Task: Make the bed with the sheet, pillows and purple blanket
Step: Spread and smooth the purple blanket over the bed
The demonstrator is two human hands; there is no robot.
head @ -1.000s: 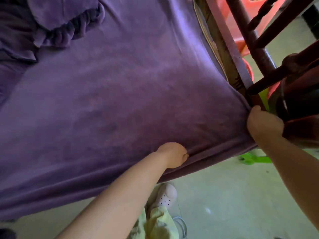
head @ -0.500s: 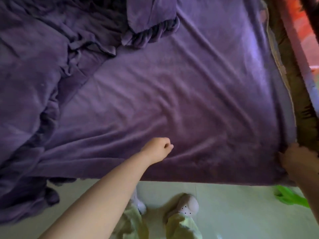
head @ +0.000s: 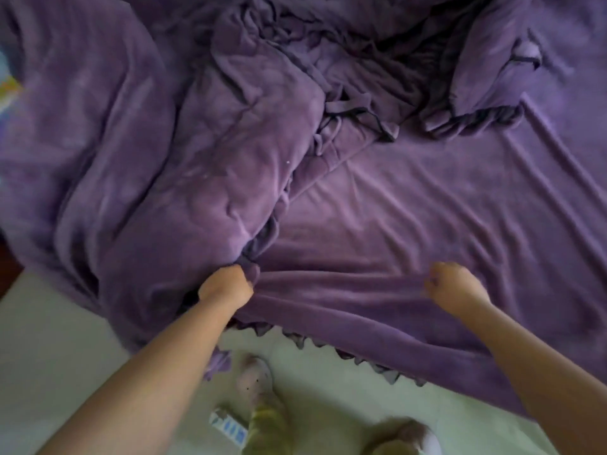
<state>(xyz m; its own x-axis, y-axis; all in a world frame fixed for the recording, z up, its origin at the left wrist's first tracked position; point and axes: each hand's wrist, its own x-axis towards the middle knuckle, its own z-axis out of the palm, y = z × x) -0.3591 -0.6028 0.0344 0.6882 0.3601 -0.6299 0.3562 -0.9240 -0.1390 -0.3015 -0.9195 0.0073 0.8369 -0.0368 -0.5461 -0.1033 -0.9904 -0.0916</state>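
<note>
Purple plush fabric fills nearly the whole view, so edges between pieces are hard to separate. Sheet [head: 410,224] lies flat over the right half of the bed, faint wrinkles fanning out, its near edge with a dark ruffled trim hanging over the bed side toward the floor [head: 49,339]. Left hand [head: 226,287] is a closed fist, gripping a bunch of fabric at the near edge where sheet and blanket meet; which layer it actually holds cannot be told. Right hand [head: 455,285] is also curled, pinching a raised fold of the sheet's near edge; fingertips are hidden in the cloth. Purple blanket [head: 157,178] is heaped and crumpled over the left half, spilling off the near left corner, cut off at the top and left frame edges. Pillow [head: 492,70] with ruffled border sits top right, partly buried under folds, its outline unclear. Mattress and bed frame are fully covered. Below, two feet in pale shoes [head: 254,382] and yellow-green trouser legs are blurred; a small blue-and-white object [head: 230,426] on the floor beside them is unidentifiable.
</note>
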